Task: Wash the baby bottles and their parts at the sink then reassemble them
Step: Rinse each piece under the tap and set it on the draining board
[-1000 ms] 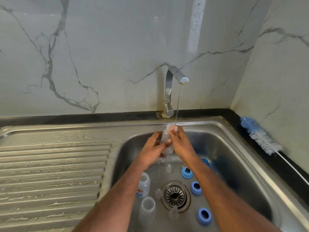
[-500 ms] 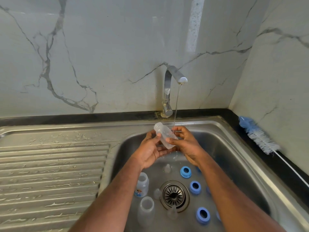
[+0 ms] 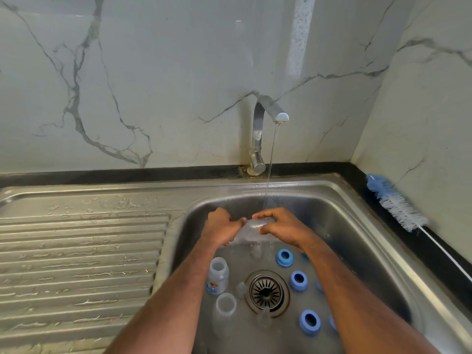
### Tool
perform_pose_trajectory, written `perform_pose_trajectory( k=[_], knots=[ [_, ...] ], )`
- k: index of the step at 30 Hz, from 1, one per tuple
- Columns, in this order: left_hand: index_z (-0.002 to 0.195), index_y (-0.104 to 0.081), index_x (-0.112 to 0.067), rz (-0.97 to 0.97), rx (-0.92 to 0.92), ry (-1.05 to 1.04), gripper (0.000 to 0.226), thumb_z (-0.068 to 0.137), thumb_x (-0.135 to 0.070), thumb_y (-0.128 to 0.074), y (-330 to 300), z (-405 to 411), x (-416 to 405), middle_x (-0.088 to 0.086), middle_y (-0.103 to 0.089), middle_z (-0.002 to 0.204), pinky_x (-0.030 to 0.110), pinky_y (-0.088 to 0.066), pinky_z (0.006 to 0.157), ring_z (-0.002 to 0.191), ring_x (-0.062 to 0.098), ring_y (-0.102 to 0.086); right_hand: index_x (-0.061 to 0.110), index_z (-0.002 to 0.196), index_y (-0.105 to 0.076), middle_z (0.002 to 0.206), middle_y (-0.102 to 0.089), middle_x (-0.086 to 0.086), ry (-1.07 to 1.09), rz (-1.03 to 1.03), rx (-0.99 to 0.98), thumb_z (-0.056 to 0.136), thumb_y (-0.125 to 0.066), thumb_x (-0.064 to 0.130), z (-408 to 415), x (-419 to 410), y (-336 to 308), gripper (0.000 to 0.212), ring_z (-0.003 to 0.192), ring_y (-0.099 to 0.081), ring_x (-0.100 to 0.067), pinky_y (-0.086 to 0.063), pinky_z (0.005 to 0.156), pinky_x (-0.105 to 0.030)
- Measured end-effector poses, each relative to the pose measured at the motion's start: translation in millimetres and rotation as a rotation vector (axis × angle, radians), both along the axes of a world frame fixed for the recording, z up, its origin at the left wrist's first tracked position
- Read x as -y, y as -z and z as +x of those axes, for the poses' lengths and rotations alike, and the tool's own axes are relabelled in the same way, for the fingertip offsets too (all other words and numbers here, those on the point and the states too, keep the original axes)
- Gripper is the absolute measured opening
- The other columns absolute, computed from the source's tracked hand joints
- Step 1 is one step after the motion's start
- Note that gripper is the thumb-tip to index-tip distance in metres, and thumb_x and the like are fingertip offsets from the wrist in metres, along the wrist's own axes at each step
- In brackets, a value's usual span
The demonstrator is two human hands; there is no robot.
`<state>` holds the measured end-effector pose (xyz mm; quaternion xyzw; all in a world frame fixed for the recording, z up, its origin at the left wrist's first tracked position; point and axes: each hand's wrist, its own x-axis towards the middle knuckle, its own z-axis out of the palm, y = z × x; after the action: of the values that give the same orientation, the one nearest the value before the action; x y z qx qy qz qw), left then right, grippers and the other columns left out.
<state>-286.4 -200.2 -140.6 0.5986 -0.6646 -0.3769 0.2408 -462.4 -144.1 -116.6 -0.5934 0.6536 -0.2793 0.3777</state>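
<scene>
A clear baby bottle (image 3: 251, 229) lies almost sideways between my two hands, under the thin stream of water from the tap (image 3: 265, 118). My left hand (image 3: 221, 226) grips its lower left end and my right hand (image 3: 278, 226) holds its right end. In the steel sink (image 3: 357, 226) below stand two more clear bottles, one with a printed label (image 3: 217, 275) and one plain (image 3: 226, 306). Several blue screw rings lie right of the drain, among them one (image 3: 284, 258), another (image 3: 298, 280) and a third (image 3: 309, 321). Small clear teats (image 3: 255, 251) sit near the drain.
A ribbed, wet draining board (image 3: 81, 256) fills the left side. A blue and white bottle brush (image 3: 394, 204) lies on the black counter edge at the right. The round drain strainer (image 3: 267, 292) is in the middle of the basin. Marble walls close off the back and right.
The bottle has tipped from pointing up and left to lying nearly level and lower in the basin. Both hands have shifted down and turned with it.
</scene>
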Motion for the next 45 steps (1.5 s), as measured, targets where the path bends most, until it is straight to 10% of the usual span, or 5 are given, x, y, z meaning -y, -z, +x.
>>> perform_pose_trajectory(
  k=[7, 15, 26, 34, 45],
  knots=[
    [0.107, -0.069, -0.008, -0.053, 0.179, 0.017, 0.018, 0.093, -0.009, -0.057, 4.3, 4.1, 2.2, 0.010, -0.072, 0.083, 0.036, -0.063, 0.062, 0.067, 0.022, -0.073, 0.027, 0.112, -0.055, 0.108, -0.057, 0.007, 0.142, -0.159, -0.113, 0.076, -0.086, 0.034, 17.6, 5.0, 11.8, 0.048, 0.096, -0.056, -0.007, -0.043, 0.070, -0.016],
    [0.139, -0.053, -0.028, -0.093, 0.156, 0.317, 0.083, 0.065, -0.018, -0.089, 14.3, 5.4, 5.4, -0.005, -0.060, 0.134, 0.037, -0.050, 0.102, 0.121, 0.016, -0.057, 0.024, 0.111, -0.070, 0.104, -0.069, 0.009, 0.235, -0.261, -0.037, 0.082, -0.079, 0.043, 12.0, 9.5, 12.2, 0.036, 0.098, -0.062, -0.005, -0.043, 0.071, -0.011],
    [0.120, -0.065, -0.022, -0.126, -0.121, 0.294, 0.061, 0.067, -0.011, -0.090, 4.4, 1.6, 0.6, -0.003, -0.072, 0.107, 0.043, -0.059, 0.090, 0.096, 0.015, -0.070, 0.027, 0.131, -0.055, 0.129, -0.062, 0.005, 0.175, -0.238, 0.149, 0.077, -0.086, 0.013, 8.4, 9.2, 6.7, 0.064, 0.116, -0.059, -0.014, -0.050, 0.076, -0.016],
    [0.101, -0.068, -0.016, -0.287, 0.197, 0.272, 0.033, 0.073, -0.002, -0.078, -18.5, 19.5, -14.9, -0.001, -0.071, 0.095, 0.035, -0.058, 0.082, 0.088, 0.015, -0.067, 0.028, 0.116, -0.060, 0.107, -0.063, 0.012, 0.090, -0.162, -0.064, 0.071, -0.090, 0.019, 32.9, 0.0, 12.2, 0.055, 0.106, -0.063, -0.011, -0.047, 0.083, -0.021],
    [0.080, -0.073, -0.011, -0.555, 0.133, 0.052, 0.010, 0.081, -0.001, -0.071, -77.5, 131.2, -28.9, -0.005, -0.069, 0.073, 0.008, -0.044, 0.065, 0.066, -0.001, -0.061, 0.028, 0.132, -0.056, 0.121, -0.067, 0.004, 0.137, -0.382, -0.098, 0.075, -0.088, 0.029, 74.8, -25.5, -26.4, 0.065, 0.110, -0.062, -0.013, -0.053, 0.095, -0.032]
  ],
)
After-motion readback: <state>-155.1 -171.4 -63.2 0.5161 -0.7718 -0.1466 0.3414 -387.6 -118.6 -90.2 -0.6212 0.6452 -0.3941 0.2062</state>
